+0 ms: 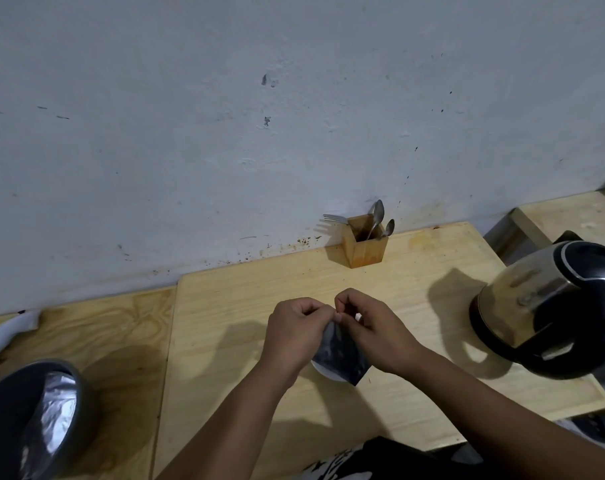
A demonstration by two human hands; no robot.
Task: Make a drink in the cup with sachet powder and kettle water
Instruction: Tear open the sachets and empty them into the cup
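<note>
A dark foil sachet (340,353) hangs upright between my two hands over the middle of the wooden table (231,306). My left hand (294,329) and my right hand (370,323) both pinch its top edge, fingertips almost touching. Just under the sachet, a white rim of the cup (323,372) shows; the rest of the cup is hidden by the sachet and my hands. A steel kettle (550,306) with a black lid and handle stands at the right edge of the table, apart from my hands.
A wooden cutlery holder (365,249) with two spoons and a fork stands against the wall behind my hands. A grey bin (27,420) lined with a shiny bag sits at the lower left. A white object (6,332) lies at the far left.
</note>
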